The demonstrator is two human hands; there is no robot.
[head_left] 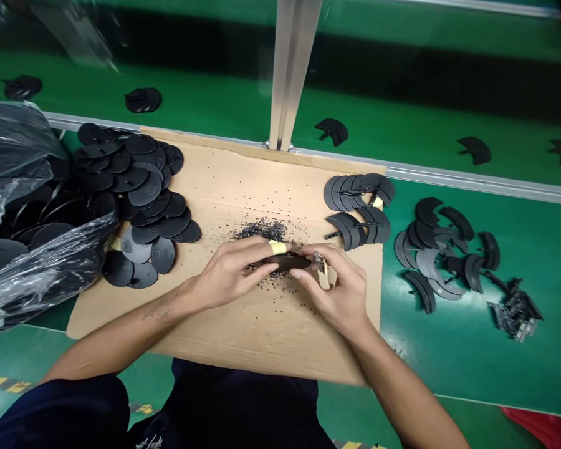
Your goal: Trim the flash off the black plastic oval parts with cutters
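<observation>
My left hand [229, 271] is shut on a dark plastic piece [280, 263], and a yellow tape band [277, 247] wraps one of its fingers. My right hand [331, 290] pinches a small metal-tipped tool [316, 259] with a beige wrapped grip, right at the piece's end. Both hands are just above a cardboard sheet [224, 324] strewn with black plastic crumbs [262, 229]. Curved black plastic segments [358, 212] lie on the cardboard beyond my right hand. A pile of black discs [140, 193] lies to the left.
A clear plastic bag [23, 218] of black discs sits at the left. More curved pieces [439, 249] and a heap of dark trimmings [517, 310] lie on the green bench. A metal rail [402, 168] and upright post [290, 75] stand ahead, with black parts on a green belt [393, 125] beyond.
</observation>
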